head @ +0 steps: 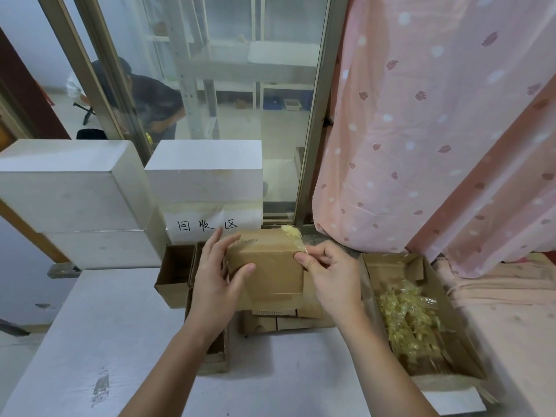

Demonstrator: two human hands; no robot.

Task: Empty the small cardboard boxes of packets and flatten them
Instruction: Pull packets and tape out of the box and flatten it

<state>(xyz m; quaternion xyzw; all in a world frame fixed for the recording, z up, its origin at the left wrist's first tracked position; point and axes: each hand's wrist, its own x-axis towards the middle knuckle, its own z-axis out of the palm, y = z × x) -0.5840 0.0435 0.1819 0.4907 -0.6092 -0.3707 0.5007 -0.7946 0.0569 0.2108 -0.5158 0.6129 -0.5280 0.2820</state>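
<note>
storeroom: stacked white boxes (75, 188), metal shelving (228, 55) behind glass.

Left hand (215, 284) covers the small box's (267, 266) left face, its contents unseen; behind that box, the flattened cardboard (288, 322) mostly hides; right of it, the packets (409, 323) blur into a yellow tangle, tray (460, 335) corner cut off

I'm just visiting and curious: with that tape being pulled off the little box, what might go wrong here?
The right hand pinches clear tape at the corner of the small box; the tape may tear or stay stuck. A wad of peeled tape on top looks sticky and might cling to the fingers. The left hand alone steadies the box, so a hard tug might twist it loose.
</note>
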